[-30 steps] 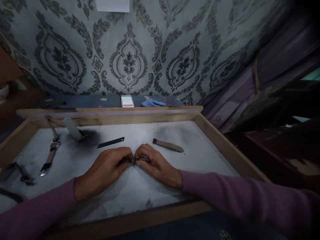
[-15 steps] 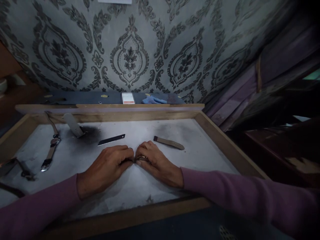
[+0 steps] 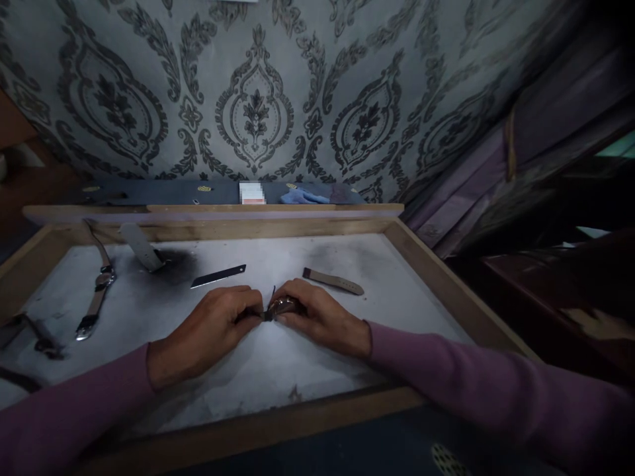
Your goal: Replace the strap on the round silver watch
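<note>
Over the middle of the white-lined tray [image 3: 218,403], my right hand [image 3: 322,320] is closed around a wristwatch [image 3: 285,305], whose shiny round case shows between thumb and fingers. My left hand [image 3: 211,334] pinches a dark strap [image 3: 268,316] at the left side of that case. A thin dark piece [image 3: 273,291] sticks up between the two hands; what it is I cannot make out. Behind my left hand lies a dark blade [image 3: 218,276] with a small hole at one end. A loose brown watch strap [image 3: 333,281] rests beyond my right hand.
Another watch [image 3: 103,281] lies stretched out at the left, beside a grey flat piece [image 3: 141,248] standing at a slant. More dark straps [image 3: 44,344] are at the left edge. Wooden walls [image 3: 446,284] border the tray. A blue cloth [image 3: 303,196] lies on the ledge behind.
My right hand has turned and drawn slightly to the right, so more of the watch case now shows. A small gap with dark strap has appeared between the hands. The view has shifted slightly.
</note>
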The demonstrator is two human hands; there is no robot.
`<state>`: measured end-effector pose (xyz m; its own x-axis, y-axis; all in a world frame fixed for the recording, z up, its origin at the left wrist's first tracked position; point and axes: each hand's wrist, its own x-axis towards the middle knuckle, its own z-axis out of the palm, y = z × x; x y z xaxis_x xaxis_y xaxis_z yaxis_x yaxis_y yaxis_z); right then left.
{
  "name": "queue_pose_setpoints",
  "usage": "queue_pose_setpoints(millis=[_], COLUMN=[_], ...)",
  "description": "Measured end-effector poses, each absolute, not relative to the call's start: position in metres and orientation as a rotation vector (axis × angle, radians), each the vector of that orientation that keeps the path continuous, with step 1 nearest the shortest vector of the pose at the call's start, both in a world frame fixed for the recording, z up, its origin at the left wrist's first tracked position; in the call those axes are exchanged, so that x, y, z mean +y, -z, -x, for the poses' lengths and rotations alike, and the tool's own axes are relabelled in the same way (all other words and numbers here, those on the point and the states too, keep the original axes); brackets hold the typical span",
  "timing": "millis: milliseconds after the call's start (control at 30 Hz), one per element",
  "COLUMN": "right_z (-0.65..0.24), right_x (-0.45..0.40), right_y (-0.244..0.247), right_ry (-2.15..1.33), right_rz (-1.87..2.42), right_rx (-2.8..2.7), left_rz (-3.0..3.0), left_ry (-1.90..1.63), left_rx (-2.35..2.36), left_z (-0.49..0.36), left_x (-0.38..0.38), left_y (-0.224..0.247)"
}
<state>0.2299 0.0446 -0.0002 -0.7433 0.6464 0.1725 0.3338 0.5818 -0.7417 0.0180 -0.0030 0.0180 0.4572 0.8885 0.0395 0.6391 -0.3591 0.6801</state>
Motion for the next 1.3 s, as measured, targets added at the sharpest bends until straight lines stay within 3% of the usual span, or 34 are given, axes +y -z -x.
queue_pose_setpoints(millis=[467,1300], right_z=[-0.232,-0.229], right_x=[0.055,0.056], right_y=[-0.004,-0.002], right_ry=[-1.578,-1.521], right_rz=[0.783,0.78], right_rx=[-2.09,-2.062], left_rz=[-1.847,-1.748], left_ry=[-0.587,-0.58], left_rx=[1.238,1.267], left_z=[-0.009,-0.012], left_x=[0.005,0.005], left_y=[-0.013,-0.017])
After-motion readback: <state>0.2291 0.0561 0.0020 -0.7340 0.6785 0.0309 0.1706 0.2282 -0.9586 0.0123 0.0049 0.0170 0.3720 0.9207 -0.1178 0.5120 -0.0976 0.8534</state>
